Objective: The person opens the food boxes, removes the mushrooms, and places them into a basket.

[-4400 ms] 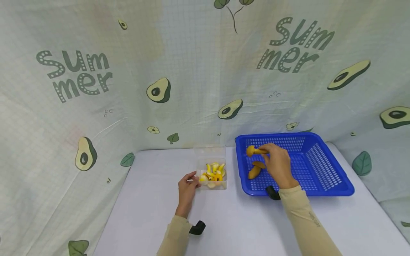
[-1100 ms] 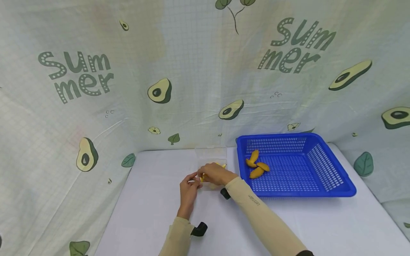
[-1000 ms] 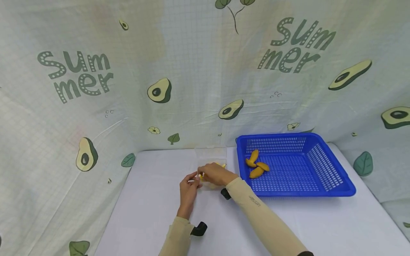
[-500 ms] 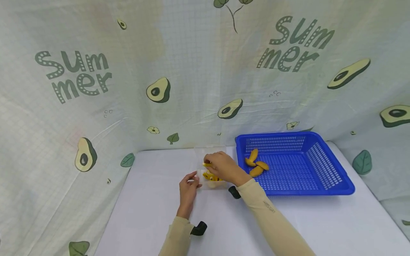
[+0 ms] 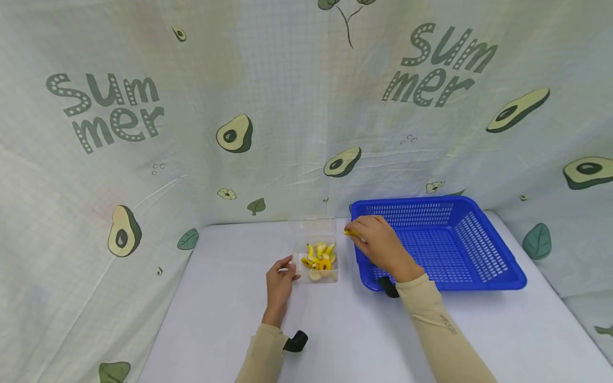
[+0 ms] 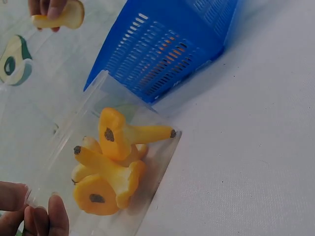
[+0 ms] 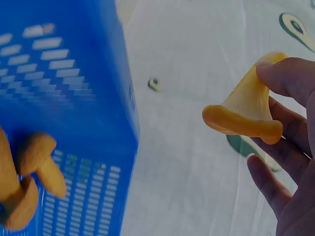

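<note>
My right hand pinches a yellow toy mushroom by its narrow end, raised near the basket's left rim in the head view. Its flared orange-edged cap points away from the fingers. The left hand grips the near-left wall of a clear plastic box, thumb and fingers at the rim. Inside that box lies a pile of yellow toy mushrooms with dark marks. Brownish-orange toy mushrooms sit in the blue basket; the right hand hides them in the head view.
The box's clear lid stands raised at its back. A white table carries box and basket, close side by side. Behind it hangs a cloth printed with avocados. Black camera mounts stick out from both wrists.
The right hand left a brownish-orange mushroom in the basket, reached into the box, then lifted out a yellow mushroom and carried it right toward the basket. The left hand stayed at the box.
</note>
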Demonstrator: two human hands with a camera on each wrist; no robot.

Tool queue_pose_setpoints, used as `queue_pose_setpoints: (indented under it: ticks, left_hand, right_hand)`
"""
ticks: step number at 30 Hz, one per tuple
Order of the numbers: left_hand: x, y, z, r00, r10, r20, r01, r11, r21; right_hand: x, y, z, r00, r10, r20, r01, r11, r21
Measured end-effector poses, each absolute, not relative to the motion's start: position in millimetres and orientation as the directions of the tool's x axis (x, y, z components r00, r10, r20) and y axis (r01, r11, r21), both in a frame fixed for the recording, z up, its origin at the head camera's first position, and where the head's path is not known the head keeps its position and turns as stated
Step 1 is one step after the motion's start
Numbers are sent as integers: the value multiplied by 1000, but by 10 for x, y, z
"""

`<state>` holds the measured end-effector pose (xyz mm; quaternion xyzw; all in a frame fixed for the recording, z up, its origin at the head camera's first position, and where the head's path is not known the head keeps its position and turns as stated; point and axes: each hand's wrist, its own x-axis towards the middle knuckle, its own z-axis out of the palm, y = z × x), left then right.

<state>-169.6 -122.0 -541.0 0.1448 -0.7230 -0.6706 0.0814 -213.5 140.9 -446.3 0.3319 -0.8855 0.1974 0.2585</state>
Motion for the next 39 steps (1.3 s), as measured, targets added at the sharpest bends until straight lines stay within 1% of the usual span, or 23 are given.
queue_pose_setpoints:
  ticks: [4,8,10,14,17,20,24,29,33,39]
  left_hand:
    - [-1616,-1199,-5240,-949,-306,-70,-92,58,994]
    - [-1503,-1173,-5011,-956,-287,-58,-76,53,996]
    - [-1489,-1175,-4983,-958,-283,-56,-73,50,996]
    - [-1571,-1195,-5157,-954,-294,-61,-79,51,996]
    - [-1647,-1213,-5324,-951,-303,-65,-88,62,994]
    - [-1679,-1225,-5399,-948,-310,-73,-99,68,993]
    - [-1669,-1213,-5371,-945,-316,-80,-105,63,992]
    - [-1678,-1216,-5381,-946,-316,-78,-102,59,993]
    - [-1697,-1232,-5427,-948,-309,-79,-101,55,993]
    - [-1667,-1221,-5382,-952,-296,-73,-97,68,993]
  right_hand:
    - [-2110,1584,-4471,-677,-464,571,-657,731,-185]
    - [-2074,1725,-4475,-689,-450,568,-647,735,-202]
    - [-2067,1776,-4484,-693,-448,565,-642,740,-201]
    - [-2054,1850,-4507,-703,-449,552,-633,749,-195]
    - [-2046,1887,-4523,-698,-452,555,-637,746,-195]
    - [-2038,1915,-4533,-688,-456,565,-645,741,-186]
    - [-2037,1940,-4543,-692,-454,561,-641,744,-188]
    - [-2037,1959,-4557,-714,-445,541,-628,748,-213]
    - [-2035,1964,-4566,-710,-443,548,-636,738,-227]
    - [-2043,1975,-4586,-695,-456,556,-653,723,-224]
